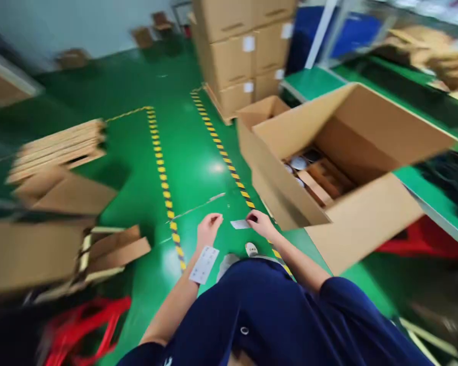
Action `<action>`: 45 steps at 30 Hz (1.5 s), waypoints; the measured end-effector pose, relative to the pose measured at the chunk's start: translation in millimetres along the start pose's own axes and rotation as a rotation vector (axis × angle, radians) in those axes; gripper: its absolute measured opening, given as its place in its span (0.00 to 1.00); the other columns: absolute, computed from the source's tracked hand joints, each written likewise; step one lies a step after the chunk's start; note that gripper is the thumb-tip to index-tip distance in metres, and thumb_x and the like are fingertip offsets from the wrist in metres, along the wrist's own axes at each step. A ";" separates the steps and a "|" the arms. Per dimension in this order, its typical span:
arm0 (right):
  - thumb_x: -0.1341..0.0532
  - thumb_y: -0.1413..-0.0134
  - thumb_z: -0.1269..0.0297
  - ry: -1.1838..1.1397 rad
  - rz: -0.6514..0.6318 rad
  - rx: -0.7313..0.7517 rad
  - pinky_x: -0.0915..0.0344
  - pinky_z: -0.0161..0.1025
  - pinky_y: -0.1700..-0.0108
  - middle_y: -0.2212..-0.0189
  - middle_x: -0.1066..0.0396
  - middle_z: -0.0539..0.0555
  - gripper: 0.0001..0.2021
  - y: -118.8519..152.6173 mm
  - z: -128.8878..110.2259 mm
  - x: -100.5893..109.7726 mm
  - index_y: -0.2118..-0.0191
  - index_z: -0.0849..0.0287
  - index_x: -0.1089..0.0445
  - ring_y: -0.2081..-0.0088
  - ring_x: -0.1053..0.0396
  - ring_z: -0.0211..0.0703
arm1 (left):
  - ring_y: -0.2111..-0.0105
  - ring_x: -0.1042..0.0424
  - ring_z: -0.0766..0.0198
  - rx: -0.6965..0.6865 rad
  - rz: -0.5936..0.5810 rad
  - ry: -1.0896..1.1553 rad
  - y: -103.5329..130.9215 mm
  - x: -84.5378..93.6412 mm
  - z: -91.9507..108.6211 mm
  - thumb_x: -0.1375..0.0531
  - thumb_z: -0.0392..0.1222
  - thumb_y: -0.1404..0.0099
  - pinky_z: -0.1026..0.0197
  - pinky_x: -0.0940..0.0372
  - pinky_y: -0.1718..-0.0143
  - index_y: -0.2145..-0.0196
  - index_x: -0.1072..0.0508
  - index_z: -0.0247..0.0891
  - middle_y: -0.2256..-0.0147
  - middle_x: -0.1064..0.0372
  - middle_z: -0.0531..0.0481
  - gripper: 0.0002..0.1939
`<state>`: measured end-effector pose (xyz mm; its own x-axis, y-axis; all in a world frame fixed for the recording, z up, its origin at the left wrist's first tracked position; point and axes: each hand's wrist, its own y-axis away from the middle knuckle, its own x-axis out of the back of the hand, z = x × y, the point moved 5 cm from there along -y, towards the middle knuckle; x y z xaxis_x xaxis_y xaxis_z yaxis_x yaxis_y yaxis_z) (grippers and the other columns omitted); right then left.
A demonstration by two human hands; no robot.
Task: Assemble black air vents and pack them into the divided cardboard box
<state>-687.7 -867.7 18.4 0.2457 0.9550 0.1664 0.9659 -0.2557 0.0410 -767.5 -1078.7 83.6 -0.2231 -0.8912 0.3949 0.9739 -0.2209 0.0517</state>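
My right hand (260, 224) is closed in a pinch on one end of a small white paper strip (238, 224), which points toward my left. Across a short gap, my left hand (209, 227) has its thumb and fingers pressed together; whether anything is between them is too small to tell. A white sheet with small dark print (204, 264), perhaps labels, lies on my left forearm just behind the wrist. Both hands are in front of my body, above the green floor.
To the right, a large open carton (286, 195) holds round-topped items and cardboard dividers. Stacked cartons (232, 61) stand behind it. Yellow-black tape (162, 175) marks the floor. At left are wooden pallets (61, 147), flattened cardboard (72, 190) and a red stool-like frame (87, 330).
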 end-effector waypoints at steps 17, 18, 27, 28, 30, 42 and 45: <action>0.27 0.64 0.54 -0.707 1.153 -0.244 0.36 0.36 0.63 0.73 0.30 0.47 0.17 62.1 53.9 6.7 0.69 0.57 0.29 0.69 0.35 0.36 | 0.63 0.24 0.57 -0.132 -1.119 -0.048 -132.5 -169.7 -11.3 0.32 0.52 0.44 0.55 0.30 0.55 0.65 0.20 0.36 0.65 0.21 0.45 0.17; 0.27 0.64 0.54 -0.721 1.170 -0.239 0.35 0.36 0.63 0.73 0.29 0.48 0.18 60.4 56.6 6.6 0.69 0.57 0.29 0.69 0.35 0.37 | 0.63 0.24 0.58 -0.114 -1.138 -0.024 -131.2 -176.9 -11.7 0.32 0.52 0.44 0.56 0.30 0.55 0.64 0.20 0.36 0.65 0.21 0.45 0.17; 0.25 0.62 0.51 -0.762 1.231 -0.165 0.36 0.37 0.61 0.72 0.29 0.48 0.19 57.1 112.0 18.9 0.68 0.58 0.28 0.68 0.34 0.37 | 0.70 0.28 0.63 -0.129 -1.262 -0.087 -123.8 -245.5 -44.8 0.28 0.52 0.50 0.61 0.33 0.65 0.71 0.23 0.37 0.72 0.25 0.50 0.16; 0.25 0.61 0.51 -0.748 1.242 -0.154 0.36 0.37 0.62 0.72 0.29 0.48 0.19 58.1 121.2 20.8 0.68 0.58 0.28 0.68 0.34 0.37 | 0.71 0.29 0.63 -0.138 -1.272 -0.092 -122.4 -252.7 -51.5 0.29 0.52 0.50 0.62 0.34 0.66 0.72 0.23 0.38 0.73 0.25 0.51 0.16; 0.26 0.60 0.50 -0.700 1.267 -0.129 0.37 0.37 0.62 0.71 0.28 0.49 0.19 60.6 140.2 25.0 0.68 0.57 0.28 0.67 0.34 0.37 | 0.73 0.31 0.64 -0.186 -1.268 -0.087 -119.2 -266.6 -64.0 0.30 0.52 0.48 0.62 0.35 0.68 0.72 0.23 0.38 0.74 0.26 0.51 0.15; 0.28 0.49 0.52 -0.287 1.558 0.176 0.34 0.40 0.59 0.71 0.29 0.48 0.22 77.0 236.1 58.4 0.54 0.53 0.36 0.67 0.31 0.40 | 0.66 0.32 0.61 -0.844 -0.926 0.068 -102.0 -347.1 -115.4 0.33 0.52 0.38 0.61 0.37 0.65 0.68 0.19 0.42 0.67 0.28 0.49 0.11; 0.29 0.46 0.52 -0.149 1.616 0.291 0.33 0.40 0.59 0.69 0.29 0.49 0.19 76.2 241.0 65.3 0.58 0.54 0.36 0.66 0.31 0.40 | 0.61 0.31 0.60 -0.997 -0.810 0.190 -101.0 -354.4 -114.9 0.33 0.51 0.38 0.59 0.36 0.61 0.68 0.18 0.43 0.63 0.29 0.49 0.10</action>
<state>-578.4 -788.5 -205.1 0.9390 -0.2460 -0.2405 -0.3044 -0.9198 -0.2477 -791.5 -786.0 -166.9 -0.8128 -0.3896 0.4330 0.1280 -0.8447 -0.5198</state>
